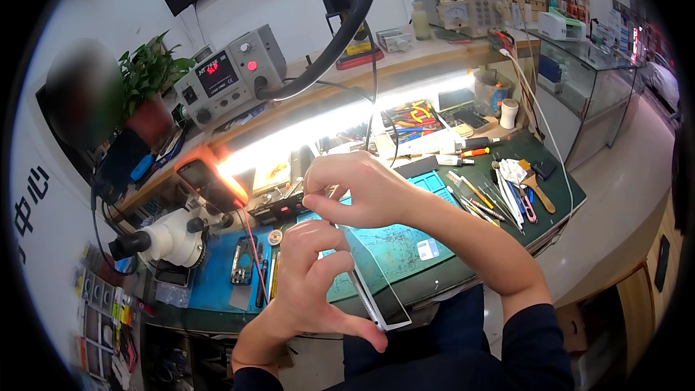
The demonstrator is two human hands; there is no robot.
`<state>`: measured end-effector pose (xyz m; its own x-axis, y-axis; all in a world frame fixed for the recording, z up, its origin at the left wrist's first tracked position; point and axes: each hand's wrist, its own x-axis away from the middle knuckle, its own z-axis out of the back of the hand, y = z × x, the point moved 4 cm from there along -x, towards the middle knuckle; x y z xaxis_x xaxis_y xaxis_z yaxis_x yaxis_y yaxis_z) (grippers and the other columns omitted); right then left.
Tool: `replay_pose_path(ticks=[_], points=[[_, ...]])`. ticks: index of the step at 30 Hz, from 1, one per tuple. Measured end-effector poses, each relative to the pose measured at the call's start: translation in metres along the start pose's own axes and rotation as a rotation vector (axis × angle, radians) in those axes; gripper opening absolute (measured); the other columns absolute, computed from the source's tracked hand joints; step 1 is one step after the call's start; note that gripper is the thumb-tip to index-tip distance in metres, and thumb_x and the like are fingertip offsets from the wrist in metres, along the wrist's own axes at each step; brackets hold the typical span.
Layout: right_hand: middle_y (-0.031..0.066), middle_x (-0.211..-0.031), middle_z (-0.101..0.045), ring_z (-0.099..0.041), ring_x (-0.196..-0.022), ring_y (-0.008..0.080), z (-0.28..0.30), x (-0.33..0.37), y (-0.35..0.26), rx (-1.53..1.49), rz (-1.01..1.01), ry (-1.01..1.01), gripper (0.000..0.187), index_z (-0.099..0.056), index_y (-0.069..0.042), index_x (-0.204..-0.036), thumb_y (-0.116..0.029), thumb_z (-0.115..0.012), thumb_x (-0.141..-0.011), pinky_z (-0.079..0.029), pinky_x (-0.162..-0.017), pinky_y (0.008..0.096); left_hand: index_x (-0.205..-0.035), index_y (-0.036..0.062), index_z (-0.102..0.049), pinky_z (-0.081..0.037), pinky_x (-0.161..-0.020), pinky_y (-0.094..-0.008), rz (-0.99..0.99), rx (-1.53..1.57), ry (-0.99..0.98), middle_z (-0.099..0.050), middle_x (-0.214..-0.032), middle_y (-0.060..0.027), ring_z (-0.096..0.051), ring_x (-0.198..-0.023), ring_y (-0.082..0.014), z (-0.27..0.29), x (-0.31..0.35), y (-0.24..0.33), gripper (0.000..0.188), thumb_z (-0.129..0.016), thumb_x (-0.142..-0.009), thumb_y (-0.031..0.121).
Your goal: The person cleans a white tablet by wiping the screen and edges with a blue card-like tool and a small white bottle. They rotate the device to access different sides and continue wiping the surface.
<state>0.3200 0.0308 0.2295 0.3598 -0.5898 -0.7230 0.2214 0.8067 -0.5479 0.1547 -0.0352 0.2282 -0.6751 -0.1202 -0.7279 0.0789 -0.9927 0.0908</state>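
My left hand [311, 275] is closed around a thin, flat, see-through pane with a white edge [368, 299]. The pane is tilted, and its lower corner sticks out past my thumb. Just above it, my right hand [358, 187] has its fingers pinched together near the pane's upper end. What lies between those fingertips is hidden. Below both hands spreads a light blue work mat [394, 250] on the dark green bench top. A small pale card-like piece [428, 249] lies on the mat.
A white microscope [174, 239] stands at the left, beside an opened phone [243, 259]. Tweezers, a brush [539, 194] and several hand tools lie at the right. A hot-air station [235, 72] and a power supply [456, 1] stand on the shelf; a thick black hose [340, 43] arches overhead.
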Motion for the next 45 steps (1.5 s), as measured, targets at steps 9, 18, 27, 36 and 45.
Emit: replay_pose_path(ticks=[9, 18, 27, 36, 45], points=[[0.0083, -0.090, -0.070, -0.073, -0.082, 0.0197, -0.005, -0.007, 0.011, 0.010, 0.031, -0.050, 0.015, -0.069, -0.001, -0.096, -0.015, -0.071, -0.097, -0.064, -0.070, 0.0332, -0.106, 0.0100, -0.058, -0.044, -0.096, -0.0509, 0.054, -0.146, -0.047, -0.054, -0.109, -0.0088, -0.052, -0.104, -0.0319, -0.005, -0.009, 0.027, 0.071, -0.096, -0.065, 0.053], [0.0094, -0.101, -0.075, -0.075, -0.091, 0.0190, -0.009, -0.003, 0.017, -0.064, -0.103, -0.009, 0.023, -0.071, -0.004, -0.107, -0.026, -0.068, -0.101, -0.064, -0.077, 0.0364, -0.103, 0.0095, -0.057, -0.042, -0.088, -0.0440, 0.066, -0.136, 0.042, -0.053, -0.104, -0.0096, -0.051, -0.100, -0.0313, -0.007, -0.006, 0.024, 0.059, -0.096, -0.065, 0.033], [0.0146, -0.123, -0.073, -0.074, -0.105, 0.0289, -0.006, 0.145, -0.024, -0.095, -0.203, 0.075, 0.051, -0.063, -0.007, -0.140, -0.035, -0.073, -0.098, -0.059, -0.089, 0.0387, -0.102, 0.0122, -0.057, -0.041, -0.086, -0.0421, 0.173, -0.259, 0.153, -0.054, -0.106, -0.0082, -0.049, -0.099, -0.0292, -0.008, 0.009, 0.031, 0.054, -0.094, -0.069, 0.034], [0.0053, -0.122, -0.076, -0.075, -0.094, 0.0226, -0.057, 0.203, -0.019, 0.561, -0.093, 0.123, 0.060, -0.068, -0.013, -0.139, -0.003, -0.068, -0.080, -0.063, -0.076, 0.0330, -0.112, 0.0154, -0.058, -0.040, -0.087, -0.0331, 0.140, -0.430, 0.122, -0.057, -0.112, -0.0026, -0.052, -0.103, -0.0211, -0.017, 0.051, 0.074, 0.051, -0.092, -0.080, 0.035], [0.0008, -0.118, -0.078, -0.077, -0.099, 0.0178, -0.065, 0.180, 0.033, 0.556, 0.147, 0.026, 0.045, -0.076, -0.018, -0.127, -0.004, -0.067, -0.085, -0.064, -0.075, 0.0292, -0.112, 0.0114, -0.065, -0.052, -0.081, -0.0315, 0.107, -0.500, 0.152, -0.059, -0.112, -0.0036, -0.055, -0.102, -0.0213, -0.034, 0.129, 0.084, 0.037, -0.086, -0.082, 0.010]])
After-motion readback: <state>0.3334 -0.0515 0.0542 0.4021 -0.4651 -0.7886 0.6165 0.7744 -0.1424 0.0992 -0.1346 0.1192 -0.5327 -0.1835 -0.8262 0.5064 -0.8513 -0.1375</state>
